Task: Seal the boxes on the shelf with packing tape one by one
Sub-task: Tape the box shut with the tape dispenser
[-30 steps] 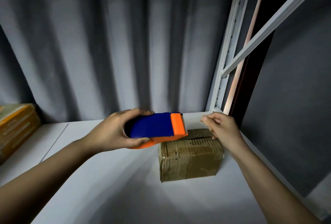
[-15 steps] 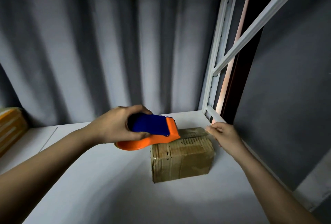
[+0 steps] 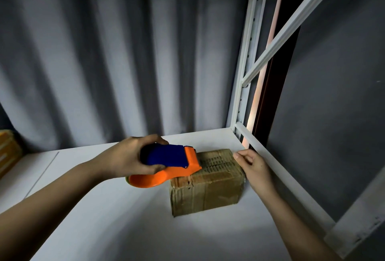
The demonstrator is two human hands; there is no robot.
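Left hand grips tape dispenser (on box top); right hand pinches box edge.

Both forearms bare from the frame's lower edge up to the wrists. Left hand: bare. Right hand: bare. Fingers of the right hand show short, plain nails. Forearms slim and smooth, both partly in shadow under dim light.

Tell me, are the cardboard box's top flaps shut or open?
Shut: the cardboard box has flaps lying flat, with the tape dispenser on top.
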